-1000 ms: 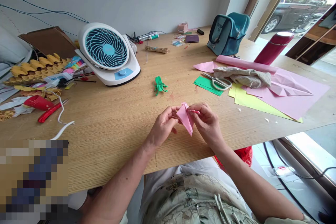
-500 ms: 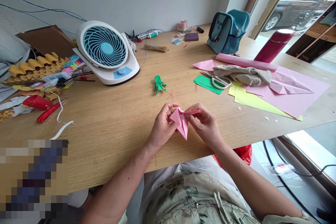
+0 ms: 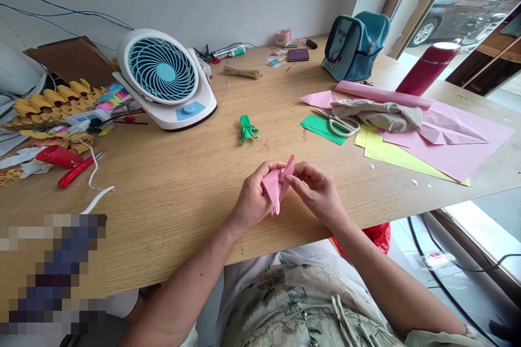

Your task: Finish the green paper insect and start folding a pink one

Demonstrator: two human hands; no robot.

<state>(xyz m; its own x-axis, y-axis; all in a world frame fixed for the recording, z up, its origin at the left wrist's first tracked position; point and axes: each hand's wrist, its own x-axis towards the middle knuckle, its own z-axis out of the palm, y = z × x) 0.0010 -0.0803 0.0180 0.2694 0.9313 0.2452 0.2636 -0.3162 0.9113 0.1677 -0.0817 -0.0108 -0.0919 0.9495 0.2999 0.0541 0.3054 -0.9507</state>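
Note:
A folded piece of pink paper [image 3: 272, 184] is held between my hands above the near part of the wooden table. My left hand [image 3: 253, 195] wraps round its left side, fingers behind it. On the other side, my right hand [image 3: 315, 187] pinches the paper's right edge between thumb and fingers. One narrow flap points up and the lower points hang down. Beyond my hands, a green folded-paper figure [image 3: 246, 129] with thin legs rests on the table.
To the right lie scissors [image 3: 344, 126], green paper [image 3: 321, 129], yellow paper [image 3: 401, 160], pink sheets [image 3: 451, 160] and a grey cloth glove [image 3: 382, 114]. A red bottle [image 3: 429, 69] and a blue bag [image 3: 352, 49] stand behind them. A white fan [image 3: 163, 73] stands at the left.
The pink paper has been turned: its right flap, which lay sideways, now points upward. My right hand has shifted slightly to the right and still pinches the edge.

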